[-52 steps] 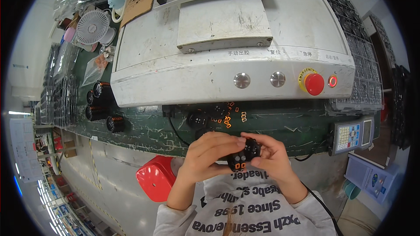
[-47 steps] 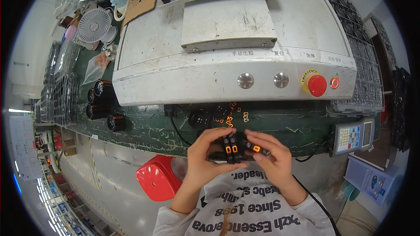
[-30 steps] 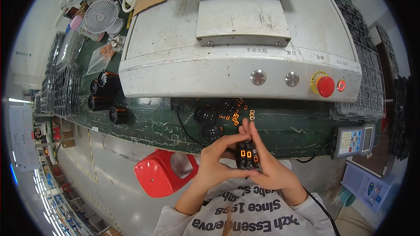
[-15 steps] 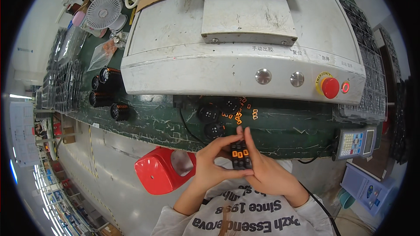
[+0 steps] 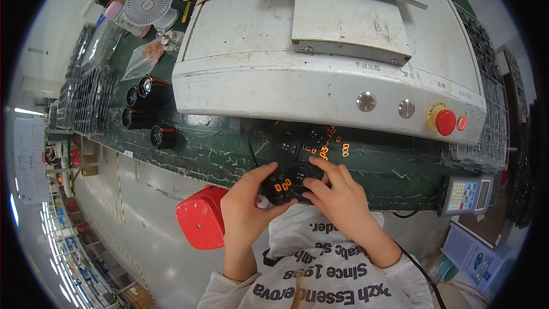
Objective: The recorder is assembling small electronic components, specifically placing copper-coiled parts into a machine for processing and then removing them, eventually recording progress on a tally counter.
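Observation:
At the near edge of the green bench, my left hand (image 5: 247, 197) curls round a black round part (image 5: 279, 195), thumb and fingers on opposite sides. Several small orange rectangular rings (image 5: 283, 185) show in a row on its face. Close beside it, my right hand (image 5: 343, 197) has its fingers and thumb on another black round part (image 5: 301, 171), partly covered by those fingers. Just beyond my hands lie two more black round parts, one (image 5: 286, 145) nearer and one (image 5: 314, 135) near the machine, with loose orange rings (image 5: 345, 149) to their right.
A large white machine (image 5: 229, 91) with a red emergency button (image 5: 445, 122) fills the far side. Stacked black parts (image 5: 163, 137) stand left, near a fan (image 5: 148, 4). A keypad device (image 5: 466, 195) sits right; a red stool (image 5: 201, 217) stands below the bench edge.
My hands have moved apart from the shared hold on the ringed part. It now sits in my left hand, turned and shifted left, while my right hand has reached onto another round part.

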A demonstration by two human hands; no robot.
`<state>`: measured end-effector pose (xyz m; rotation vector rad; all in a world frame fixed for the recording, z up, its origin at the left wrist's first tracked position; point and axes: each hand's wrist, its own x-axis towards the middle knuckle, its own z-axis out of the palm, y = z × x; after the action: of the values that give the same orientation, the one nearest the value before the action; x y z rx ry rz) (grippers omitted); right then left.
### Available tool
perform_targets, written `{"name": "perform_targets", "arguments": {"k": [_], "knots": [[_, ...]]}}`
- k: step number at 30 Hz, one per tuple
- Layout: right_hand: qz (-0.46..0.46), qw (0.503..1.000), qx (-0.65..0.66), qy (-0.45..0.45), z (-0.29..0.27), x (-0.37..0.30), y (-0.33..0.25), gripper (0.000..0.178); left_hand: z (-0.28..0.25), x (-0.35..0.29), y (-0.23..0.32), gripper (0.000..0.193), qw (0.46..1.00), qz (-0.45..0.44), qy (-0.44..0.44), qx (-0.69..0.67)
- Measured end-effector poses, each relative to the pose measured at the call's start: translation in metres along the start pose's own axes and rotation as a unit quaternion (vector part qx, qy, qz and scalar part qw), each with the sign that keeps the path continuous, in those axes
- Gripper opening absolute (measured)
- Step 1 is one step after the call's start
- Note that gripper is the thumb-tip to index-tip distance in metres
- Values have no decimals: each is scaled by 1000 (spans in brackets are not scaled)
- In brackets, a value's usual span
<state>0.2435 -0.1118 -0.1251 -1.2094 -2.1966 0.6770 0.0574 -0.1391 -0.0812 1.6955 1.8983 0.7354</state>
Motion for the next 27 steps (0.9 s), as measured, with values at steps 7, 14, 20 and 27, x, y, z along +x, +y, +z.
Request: {"name": "perform_targets", "arguments": {"k": [7,14,20,27], "knots": [[-29,996,71,-36,-20,-5,5,31,13,9,0,60,985,167,-23,37],[85,950,301,-19,-15,-9,13,41,22,7,3,62,993,101,-52,-35],[159,877,453,-25,-11,-14,7,53,26,6,-1,60,990,114,-54,-54],[145,794,590,-14,-14,-8,-5,43,28,0,-23,67,971,114,-53,-204]]}}
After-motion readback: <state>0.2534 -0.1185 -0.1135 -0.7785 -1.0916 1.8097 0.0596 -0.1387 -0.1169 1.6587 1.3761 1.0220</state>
